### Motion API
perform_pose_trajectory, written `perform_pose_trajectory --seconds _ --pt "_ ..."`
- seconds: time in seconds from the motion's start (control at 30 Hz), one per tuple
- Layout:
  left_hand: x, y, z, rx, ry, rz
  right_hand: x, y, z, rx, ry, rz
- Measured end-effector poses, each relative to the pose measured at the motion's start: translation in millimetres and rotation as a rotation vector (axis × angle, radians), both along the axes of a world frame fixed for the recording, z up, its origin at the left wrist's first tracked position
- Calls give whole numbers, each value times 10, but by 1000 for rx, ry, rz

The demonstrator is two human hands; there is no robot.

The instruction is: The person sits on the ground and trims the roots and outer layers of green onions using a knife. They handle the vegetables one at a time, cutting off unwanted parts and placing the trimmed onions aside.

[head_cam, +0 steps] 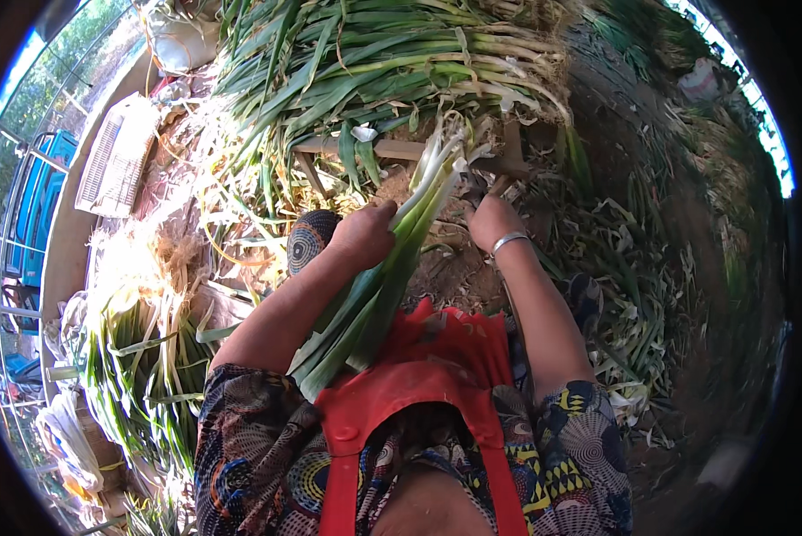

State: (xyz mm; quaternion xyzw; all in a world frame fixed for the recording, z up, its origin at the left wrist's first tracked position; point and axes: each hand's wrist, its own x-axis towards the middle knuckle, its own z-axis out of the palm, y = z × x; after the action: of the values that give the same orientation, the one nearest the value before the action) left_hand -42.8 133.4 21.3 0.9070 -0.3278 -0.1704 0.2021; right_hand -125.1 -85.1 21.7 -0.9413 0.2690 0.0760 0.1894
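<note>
My left hand (366, 233) is closed around a small bunch of long green onions (411, 231). Their white root ends point away from me, and the leaves run back over my lap against a red apron (408, 395). My right hand (496, 220), with a silver bangle (509, 241) at the wrist, is curled just right of the white stems. Something dark shows at its fingertips, too shadowed to make out. Beyond both hands, a large heap of green onions (387, 67) lies on a low wooden frame (394, 148), roots to the right.
Stripped leaves (632, 295) litter the ground on the right. On the left stand bundled green onions (150, 342) and a pale plastic crate (118, 155). A white sack (183, 43) sits at the upper left. Outside the rail is a blue vehicle (36, 208).
</note>
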Motion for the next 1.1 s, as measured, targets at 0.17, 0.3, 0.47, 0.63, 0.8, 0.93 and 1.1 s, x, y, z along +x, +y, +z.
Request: perform_pose_trajectory --seconds 0.17,0.3,0.47,0.63,0.8,0.93,1.1 --pt "-52 45 -52 20 -31 -19 -91 155 93 76 15 24" --pt "-124 -11 37 -2 -43 -58 219 -174 -88 -10 -2 -41" --pt "-106 124 55 47 -61 -73 -105 127 158 63 16 35" --pt "-178 101 174 36 -78 -107 117 -259 -225 24 -23 -67" --pt "-128 295 222 12 18 -23 -247 212 174 76 -100 83" --pt "-143 282 327 -217 280 115 -15 -333 -273 104 -151 -126" --pt "7 425 319 -767 857 397 -676 55 -31 193 -161 50"
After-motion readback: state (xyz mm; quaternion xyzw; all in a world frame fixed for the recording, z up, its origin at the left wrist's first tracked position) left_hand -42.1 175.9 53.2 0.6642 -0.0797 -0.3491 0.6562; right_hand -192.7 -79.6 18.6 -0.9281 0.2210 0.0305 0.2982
